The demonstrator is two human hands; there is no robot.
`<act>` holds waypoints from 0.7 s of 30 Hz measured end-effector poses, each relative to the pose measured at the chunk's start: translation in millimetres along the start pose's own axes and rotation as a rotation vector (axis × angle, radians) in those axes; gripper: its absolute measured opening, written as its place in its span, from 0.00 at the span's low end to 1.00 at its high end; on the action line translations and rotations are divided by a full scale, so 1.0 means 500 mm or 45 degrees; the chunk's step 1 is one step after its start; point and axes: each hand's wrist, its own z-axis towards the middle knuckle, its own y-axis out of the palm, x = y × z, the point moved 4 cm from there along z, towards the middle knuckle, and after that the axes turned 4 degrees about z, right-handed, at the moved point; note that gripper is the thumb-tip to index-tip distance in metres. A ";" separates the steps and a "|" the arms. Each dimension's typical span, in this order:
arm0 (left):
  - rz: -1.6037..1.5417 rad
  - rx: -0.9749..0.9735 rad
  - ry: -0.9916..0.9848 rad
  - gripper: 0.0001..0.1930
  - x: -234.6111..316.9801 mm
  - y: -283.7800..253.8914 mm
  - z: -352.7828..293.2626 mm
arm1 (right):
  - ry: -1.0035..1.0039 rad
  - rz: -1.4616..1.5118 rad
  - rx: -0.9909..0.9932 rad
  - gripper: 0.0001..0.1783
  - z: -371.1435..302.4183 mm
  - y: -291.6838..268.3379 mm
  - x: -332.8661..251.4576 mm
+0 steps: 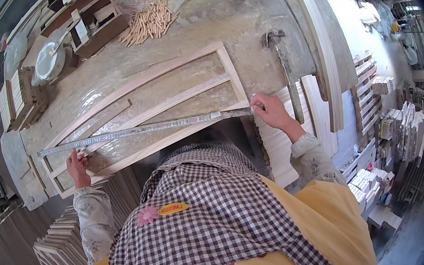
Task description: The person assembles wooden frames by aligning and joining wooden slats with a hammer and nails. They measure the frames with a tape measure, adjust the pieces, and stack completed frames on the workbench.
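Note:
A long, pale wooden frame (154, 70) with a curved far rail and a slanting inner bar lies flat on the worktable. Across it stretches a flat, marked measuring strip (152, 129), its right part darker. At the strip's right end, beyond the frame's near right corner, my right hand (272, 112) pinches it between thumb and fingers. My left hand (78, 168) is by the frame's left end, fingers bent, the index fingertip at the strip's near edge. A small pale thing shows by those fingers, too small to name. A loose thin slat (107, 117) lies inside the frame.
A hammer (283, 63) lies right of the frame. Wooden dowels (150, 22) are heaped at the back, near wooden boxes (99, 26) and a white tub (49, 62). Long battens (322, 52) lie along the right. Stacked wooden pieces (57, 249) stand at lower left.

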 end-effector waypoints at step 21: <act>0.014 0.044 -0.006 0.18 0.010 0.009 0.000 | 0.163 0.291 -0.038 0.08 0.001 0.005 0.040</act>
